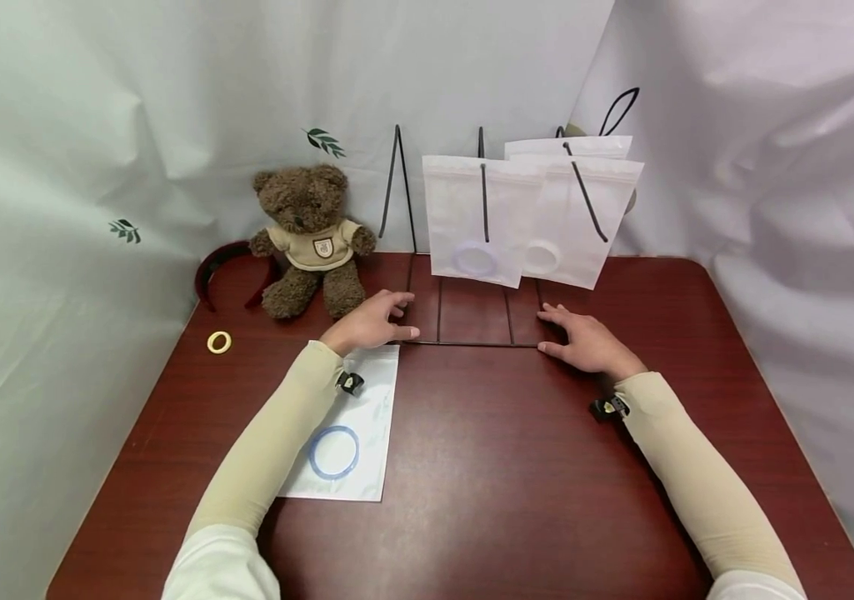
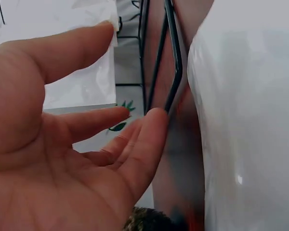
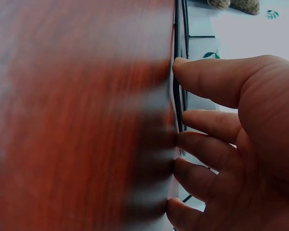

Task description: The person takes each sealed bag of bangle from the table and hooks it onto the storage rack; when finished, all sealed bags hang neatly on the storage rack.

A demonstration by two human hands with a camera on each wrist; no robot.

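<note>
A black wire display rack (image 1: pixel 471 344) stands on the table with hooks rising at its back. My left hand (image 1: pixel 372 322) is at the rack's front left corner, fingers relaxed, a fingertip right at the wire (image 2: pixel 176 62). At the front right corner, my right hand (image 1: pixel 587 342) has its fingers loosely spread, the thumb tip against the wire (image 3: pixel 177 96). White zip pouches hang from the hooks: one (image 1: pixel 452 208) shows a pale purple ring, another (image 1: pixel 584 250) a whitish ring, and a third (image 1: pixel 614 147) is partly hidden behind. The leftmost hook (image 1: pixel 394 167) is bare.
Under my left forearm lies a white pouch (image 1: pixel 374 408) with a blue ring (image 1: pixel 358 452). At the back left sit a brown teddy bear (image 1: pixel 307 204) and a dark red headband (image 1: pixel 205 271). A yellow ring (image 1: pixel 211 342) lies nearby. White curtains (image 1: pixel 44 167) surround the table.
</note>
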